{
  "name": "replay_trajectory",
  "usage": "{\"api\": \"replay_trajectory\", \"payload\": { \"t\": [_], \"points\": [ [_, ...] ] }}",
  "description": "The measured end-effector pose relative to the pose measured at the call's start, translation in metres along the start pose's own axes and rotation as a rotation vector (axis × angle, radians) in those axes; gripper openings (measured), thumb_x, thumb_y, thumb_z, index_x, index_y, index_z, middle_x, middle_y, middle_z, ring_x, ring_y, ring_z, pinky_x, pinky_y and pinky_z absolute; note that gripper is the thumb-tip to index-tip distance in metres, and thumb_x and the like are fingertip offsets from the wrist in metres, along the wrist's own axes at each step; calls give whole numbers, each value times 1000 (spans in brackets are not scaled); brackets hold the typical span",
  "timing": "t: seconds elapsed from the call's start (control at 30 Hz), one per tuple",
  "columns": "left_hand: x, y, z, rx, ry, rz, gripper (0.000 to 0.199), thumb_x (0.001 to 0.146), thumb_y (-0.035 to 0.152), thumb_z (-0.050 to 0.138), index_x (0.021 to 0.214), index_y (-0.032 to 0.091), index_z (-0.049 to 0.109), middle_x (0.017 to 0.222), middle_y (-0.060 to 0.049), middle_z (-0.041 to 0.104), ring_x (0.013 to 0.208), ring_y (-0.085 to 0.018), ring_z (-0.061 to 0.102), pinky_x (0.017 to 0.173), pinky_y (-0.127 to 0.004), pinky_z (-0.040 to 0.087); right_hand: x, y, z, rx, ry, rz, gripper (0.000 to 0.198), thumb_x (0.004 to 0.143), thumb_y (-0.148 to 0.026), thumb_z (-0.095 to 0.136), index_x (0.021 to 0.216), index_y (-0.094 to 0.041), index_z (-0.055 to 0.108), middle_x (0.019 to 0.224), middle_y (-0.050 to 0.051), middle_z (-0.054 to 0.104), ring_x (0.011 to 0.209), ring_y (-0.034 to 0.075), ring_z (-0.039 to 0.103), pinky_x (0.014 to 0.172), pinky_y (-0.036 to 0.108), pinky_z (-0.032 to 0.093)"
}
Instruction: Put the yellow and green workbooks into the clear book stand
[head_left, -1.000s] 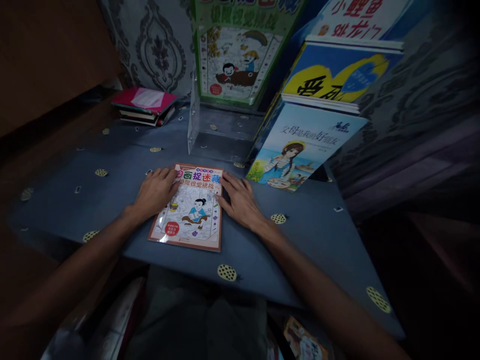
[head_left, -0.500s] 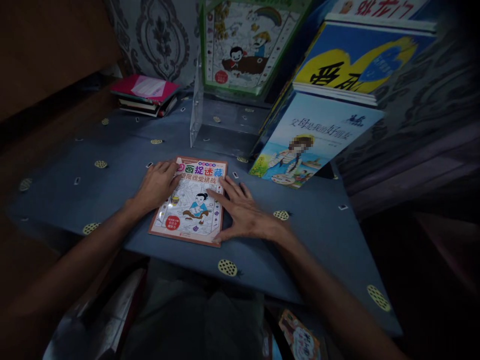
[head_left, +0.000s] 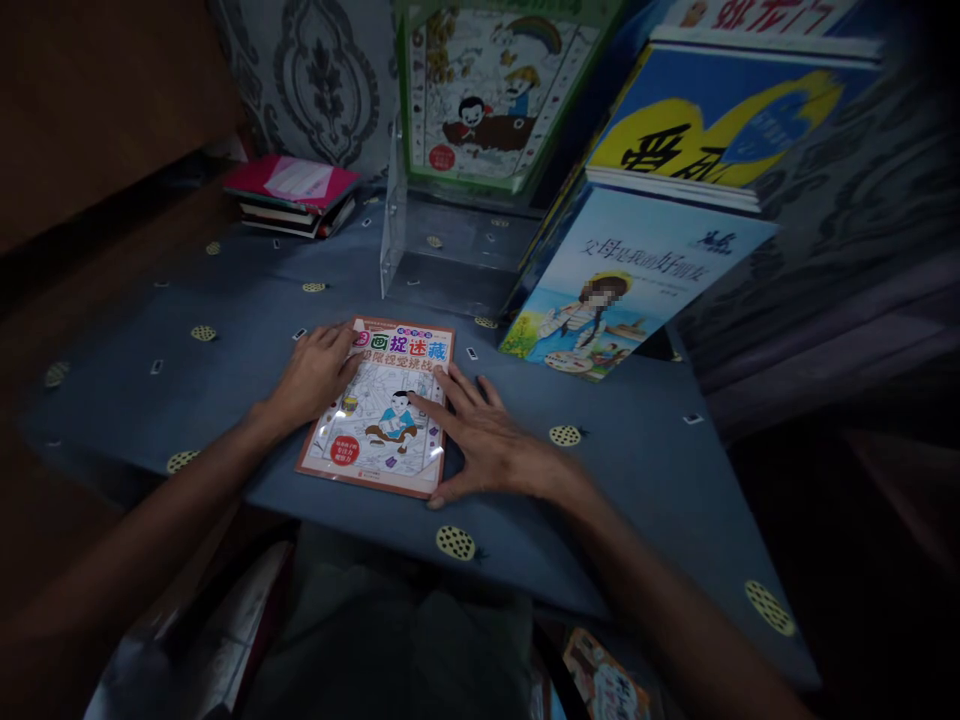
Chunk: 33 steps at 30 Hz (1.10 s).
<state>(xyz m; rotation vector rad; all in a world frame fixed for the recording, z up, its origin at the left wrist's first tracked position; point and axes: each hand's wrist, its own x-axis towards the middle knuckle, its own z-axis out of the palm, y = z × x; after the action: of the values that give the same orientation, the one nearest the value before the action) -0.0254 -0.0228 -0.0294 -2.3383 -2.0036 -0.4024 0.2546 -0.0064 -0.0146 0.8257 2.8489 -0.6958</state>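
A picture book with a reddish-brown border and a line-drawn figure in blue lies flat near the front edge of the table. My left hand rests along its upper left side, fingers stretched forward and touching the cover's edge. On the opposite side my right hand is spread wide, its fingertips on the right edge and its thumb by the lower right corner. Neither hand grips the book.
The blue pineapple-print cloth covers the table. Behind, a clear stand holds a green-bordered book. Several books, a pale blue one in front, lean at right. A small stack of books lies at back left.
My right hand has slid slightly down along the book's right edge. My left hand and the book stay nearly in place; the view has shifted a little.
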Motion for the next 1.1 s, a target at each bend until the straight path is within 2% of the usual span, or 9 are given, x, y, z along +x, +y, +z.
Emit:
{"api": "replay_trajectory", "payload": {
  "t": [0.2, 0.4, 0.83, 1.0, 1.1],
  "points": [
    [3, 0, 1, 3, -1, 2, 34, 102, 31, 40, 124, 12, 58, 130, -18, 66, 119, -33, 57, 101, -49, 45, 0, -4, -2, 17, -16, 37, 128, 64, -85, 72, 164, -24, 21, 171, 21, -3, 156, 47, -8, 119, 73, -2],
    [11, -2, 3, 3, -9, 3, 34, 101, 31, 40, 126, 13, 57, 129, -17, 66, 117, -32, 59, 99, -47, 45, 1, -2, -1, 17, 26, 30, 129, 62, -85, 73, 164, -26, 21, 171, 19, 0, 156, 47, -5, 120, 72, 2],
    [16, -9, 8, -31, 23, 41, 33, 101, 33, 41, 123, 16, 59, 128, -15, 68, 116, -31, 61, 99, -46, 47, 3, -5, -2, 15, 11, 52, 129, 62, -88, 69, 164, -25, 21, 171, 20, 1, 155, 49, -5, 119, 73, 1],
    [23, -19, 8, -65, -6, 103, 38, 102, 38, 39, 125, 16, 60, 130, -16, 67, 118, -31, 62, 102, -48, 47, 5, -19, -3, -30, 10, 121, 130, 61, -90, 68, 163, -24, 23, 170, 23, 4, 154, 53, 2, 117, 76, 3],
    [31, -25, 2, -100, -47, 159, 41, 102, 42, 38, 129, 19, 59, 137, -14, 65, 125, -29, 59, 107, -48, 44, 2, -34, -5, -75, 16, 119, 127, 63, -88, 69, 162, -21, 28, 168, 28, 12, 153, 53, 8, 116, 76, 8]
  ]
}}
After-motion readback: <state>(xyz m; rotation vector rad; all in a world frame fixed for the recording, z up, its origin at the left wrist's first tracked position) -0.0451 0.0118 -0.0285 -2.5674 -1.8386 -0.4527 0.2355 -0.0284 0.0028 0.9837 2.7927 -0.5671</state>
